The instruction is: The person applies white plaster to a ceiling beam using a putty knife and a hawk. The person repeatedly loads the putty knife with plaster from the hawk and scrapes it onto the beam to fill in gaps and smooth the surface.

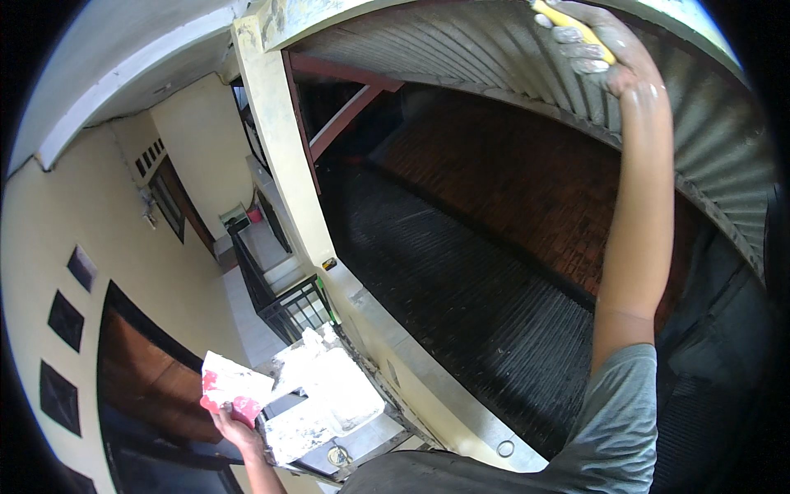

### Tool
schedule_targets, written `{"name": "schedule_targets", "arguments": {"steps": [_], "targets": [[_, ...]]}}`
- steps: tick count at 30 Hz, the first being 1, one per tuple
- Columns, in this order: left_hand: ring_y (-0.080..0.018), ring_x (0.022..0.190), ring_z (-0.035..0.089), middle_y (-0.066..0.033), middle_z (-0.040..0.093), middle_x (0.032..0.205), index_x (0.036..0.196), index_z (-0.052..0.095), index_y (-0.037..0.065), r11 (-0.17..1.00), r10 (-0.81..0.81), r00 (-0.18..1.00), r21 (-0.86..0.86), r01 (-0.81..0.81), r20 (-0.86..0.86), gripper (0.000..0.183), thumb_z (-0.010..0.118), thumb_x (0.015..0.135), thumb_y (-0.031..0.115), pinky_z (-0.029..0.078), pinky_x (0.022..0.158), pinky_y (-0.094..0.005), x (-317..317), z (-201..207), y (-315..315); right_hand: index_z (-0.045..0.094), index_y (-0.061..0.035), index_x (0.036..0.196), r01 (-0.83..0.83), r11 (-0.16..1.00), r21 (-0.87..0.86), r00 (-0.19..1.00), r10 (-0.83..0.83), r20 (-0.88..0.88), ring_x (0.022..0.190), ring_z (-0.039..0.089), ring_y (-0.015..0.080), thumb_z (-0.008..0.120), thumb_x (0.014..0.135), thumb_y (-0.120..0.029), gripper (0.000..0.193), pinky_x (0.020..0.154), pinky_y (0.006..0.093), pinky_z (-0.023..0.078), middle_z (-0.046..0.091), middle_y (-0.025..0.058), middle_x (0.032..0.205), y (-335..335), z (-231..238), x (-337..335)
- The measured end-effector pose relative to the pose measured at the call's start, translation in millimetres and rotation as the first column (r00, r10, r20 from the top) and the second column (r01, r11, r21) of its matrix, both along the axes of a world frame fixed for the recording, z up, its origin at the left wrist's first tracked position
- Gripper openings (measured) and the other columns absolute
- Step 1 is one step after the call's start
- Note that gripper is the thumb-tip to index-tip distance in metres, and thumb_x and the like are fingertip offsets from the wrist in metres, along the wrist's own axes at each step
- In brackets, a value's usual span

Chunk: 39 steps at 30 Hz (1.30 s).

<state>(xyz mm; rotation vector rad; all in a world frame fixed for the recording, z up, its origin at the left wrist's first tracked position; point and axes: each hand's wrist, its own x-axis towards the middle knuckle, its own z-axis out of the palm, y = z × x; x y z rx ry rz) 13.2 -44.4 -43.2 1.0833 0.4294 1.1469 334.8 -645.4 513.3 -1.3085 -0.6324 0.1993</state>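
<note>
High at the upper right, my right hand (629,53) is raised, its fingers closed round a yellow handle (586,31). The tool's working end is cut off by the top of the picture, so its kind cannot be told. White smears cover those fingers. Low on the left, my left hand (239,430) grips a flat red plate (239,393) coated with white paste. Just right of it stands a platform with white-smeared boards (292,432) and a white tub (358,387), too bright to show its contents.
A pale pillar (284,156) rises from a low wall (395,346) beside me. Beyond the wall lie dark corrugated roofing (461,255) and brown tiles (502,181) below. Overhead runs a beam (346,18). On the left are a wooden door (152,370) and black railing (292,309).
</note>
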Motion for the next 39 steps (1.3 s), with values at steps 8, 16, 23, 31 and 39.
{"name": "schedule_targets", "arguments": {"steps": [8,16,23,31,39], "targets": [[-0.0217,0.112,0.061,-0.0096,0.063,0.124,0.134,0.055,-0.003,0.999,0.012,1.0,-0.037,-0.011,0.024,0.043,0.049,0.092,0.004,0.048,0.1,-0.0368,5,21,-17,0.066,0.0001,0.1,0.293,0.955,0.039,0.948,-0.295,0.121,0.036,0.041,0.0016,0.059,0.104,-0.03,0.031,0.028,0.0159,0.03,0.052,-0.0024,0.056,-5,-63,-18],[-0.0209,0.114,0.061,-0.0101,0.062,0.126,0.136,0.054,-0.001,0.999,-0.011,1.0,-0.031,0.012,0.008,0.038,0.046,0.104,0.015,0.048,0.1,-0.037,0,-6,1,0.064,-0.0024,0.095,0.244,0.969,0.049,0.95,-0.249,0.19,0.039,0.042,0.003,0.061,0.104,-0.029,0.028,0.035,0.0183,0.03,0.054,-0.0023,0.06,43,-94,34],[-0.0208,0.113,0.06,-0.0106,0.062,0.125,0.137,0.054,-0.002,1.0,0.012,0.998,-0.01,-0.012,-0.061,0.039,0.045,0.103,0.014,0.047,0.099,-0.0362,-2,2,-2,0.065,-0.002,0.094,0.329,0.94,0.084,0.911,-0.34,0.233,0.045,0.045,0.0052,0.069,0.1,-0.031,0.03,0.038,0.0207,0.032,0.056,0.0006,0.064,71,-79,91],[-0.021,0.112,0.061,-0.0096,0.062,0.123,0.133,0.056,-0.001,1.0,-0.012,1.0,-0.017,0.013,0.012,0.037,0.047,0.1,0.012,0.049,0.097,-0.0368,-2,-4,1,0.065,0.0,0.102,0.196,0.96,0.201,0.962,-0.228,0.15,0.047,0.044,0.0059,0.065,0.102,-0.025,0.025,0.039,0.0216,0.032,0.056,0.0014,0.069,80,-63,106],[-0.0205,0.111,0.061,-0.0089,0.062,0.122,0.132,0.056,-0.001,1.0,0.02,0.999,-0.005,-0.02,0.026,0.037,0.048,0.098,0.01,0.048,0.098,-0.0369,5,16,-14,0.06,-0.005,0.106,0.131,0.968,0.215,0.974,-0.166,0.156,0.048,0.045,0.0042,0.06,0.106,-0.024,0.019,0.039,0.02,0.033,0.056,0.0,0.07,55,-49,94]]}}
